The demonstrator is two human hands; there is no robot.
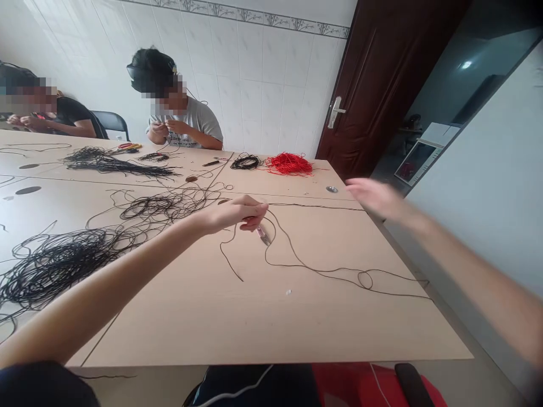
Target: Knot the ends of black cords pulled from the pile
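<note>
My left hand (250, 213) is closed over the middle of the table, thumb and fingers pinching a thin black cord (289, 237). From this grip, strands loop down across the tabletop and run to its right edge. Another stretch of cord goes straight right along the table. A short loose end hangs down to the left of the hand. Under my left fingers lies a small pair of thread snips (263, 234), partly hidden, with pinkish handles. Past the right edge of the table, my right hand (373, 195) is raised and smeared by motion; its fingers are not clear.
A big tangle of black cord (63, 265) lies at the left, with looser coils (161, 203) beyond. Toward the back are a red cord bundle (291, 164), a black coil (246, 162) and a metal disc (331, 189). Two people sit across the table (339, 328).
</note>
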